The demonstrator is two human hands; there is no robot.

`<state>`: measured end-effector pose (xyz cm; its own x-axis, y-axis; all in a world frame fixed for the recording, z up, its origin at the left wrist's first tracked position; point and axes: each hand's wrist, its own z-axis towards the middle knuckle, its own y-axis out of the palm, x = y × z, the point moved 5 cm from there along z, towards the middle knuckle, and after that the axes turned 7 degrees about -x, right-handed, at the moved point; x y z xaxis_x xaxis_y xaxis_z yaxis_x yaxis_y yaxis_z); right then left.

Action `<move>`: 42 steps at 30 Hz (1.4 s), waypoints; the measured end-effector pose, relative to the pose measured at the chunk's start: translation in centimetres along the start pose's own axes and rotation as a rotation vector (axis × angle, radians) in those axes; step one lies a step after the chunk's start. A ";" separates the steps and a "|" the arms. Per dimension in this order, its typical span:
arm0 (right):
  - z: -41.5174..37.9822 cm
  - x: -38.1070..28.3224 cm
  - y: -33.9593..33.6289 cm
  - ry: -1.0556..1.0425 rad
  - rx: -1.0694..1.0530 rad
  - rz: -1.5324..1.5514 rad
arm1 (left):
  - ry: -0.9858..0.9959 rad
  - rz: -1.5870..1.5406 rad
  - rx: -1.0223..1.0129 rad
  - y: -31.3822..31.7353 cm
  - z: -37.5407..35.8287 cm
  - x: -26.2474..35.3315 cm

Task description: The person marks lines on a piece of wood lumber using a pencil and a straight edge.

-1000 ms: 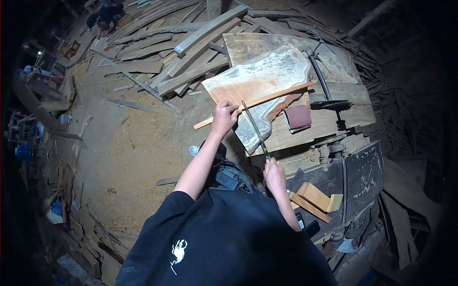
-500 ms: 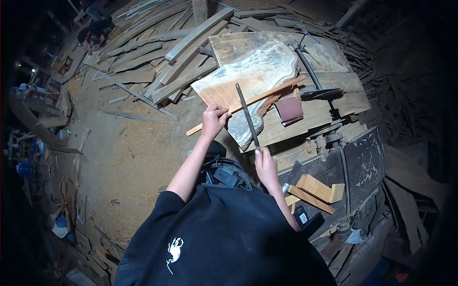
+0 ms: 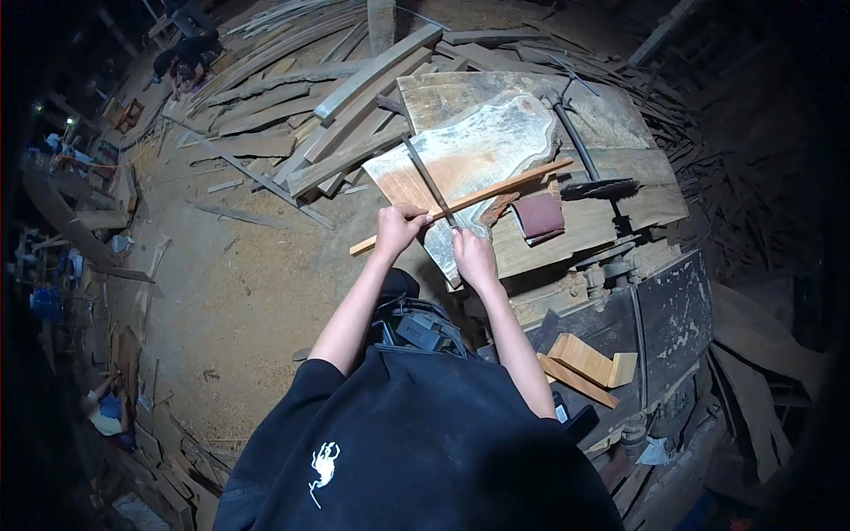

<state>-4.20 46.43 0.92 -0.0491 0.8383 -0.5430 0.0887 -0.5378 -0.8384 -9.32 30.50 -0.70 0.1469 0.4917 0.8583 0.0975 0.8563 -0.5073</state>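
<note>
My left hand [image 3: 400, 228] is closed on a long thin wooden strip [image 3: 509, 184], which lies slantwise over a pale live-edge slab [image 3: 482, 133]. In my right hand [image 3: 473, 255] is the near end of a dark file-like bar [image 3: 427, 177]. The bar crosses the strip close to my left fingers and points away to the upper left. A folded dark red sheet [image 3: 538, 218], perhaps sandpaper, rests right of the slab on the wooden tabletop [image 3: 580, 237].
A dark metal rod with a black disc [image 3: 600, 188] stands right of the slab. Wooden blocks [image 3: 584, 358] and a phone-like black object [image 3: 580, 423] lie near my right forearm. Planks [image 3: 354, 106] are piled ahead. Other people [image 3: 186, 57], [image 3: 111, 409] are at the left.
My right hand has moved forward and slightly left, pushing the bar farther across the strip. My left hand keeps its hold on the strip. The view has shifted slightly.
</note>
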 end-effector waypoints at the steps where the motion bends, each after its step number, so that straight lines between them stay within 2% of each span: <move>1: 0.0 0.0 0.1 0.000 -0.006 -0.005 | -0.020 -0.002 -0.015 0.0 0.1 0.0; 6: 0.3 -0.3 -0.1 0.031 -0.077 -0.038 | -0.035 0.015 -0.031 0.2 0.2 -0.2; 18: 0.5 -0.3 0.1 0.004 -0.046 -0.055 | 0.039 -0.021 0.017 0.0 0.1 0.2; 27: 0.6 -0.3 0.2 0.003 -0.058 -0.070 | 0.003 -0.001 -0.014 0.0 0.2 0.0; 30: 0.5 -0.7 0.0 0.013 -0.053 -0.085 | 0.052 0.056 0.012 0.2 0.1 -0.1; 33: 0.7 -0.6 0.2 -0.015 -0.060 -0.097 | 0.233 0.149 0.162 0.5 -0.6 0.9; 37: 0.8 -0.9 0.2 0.004 -0.076 -0.112 | 0.185 -0.003 0.124 0.9 -0.5 0.7; 42: 1.9 -0.8 0.7 -0.036 -0.086 -0.133 | 0.188 0.016 0.101 0.6 0.1 0.1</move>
<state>-5.96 45.23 0.71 -0.1013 0.8970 -0.4302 0.1642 -0.4114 -0.8965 -9.36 31.09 -0.86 0.3293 0.4754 0.8158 -0.0046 0.8648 -0.5021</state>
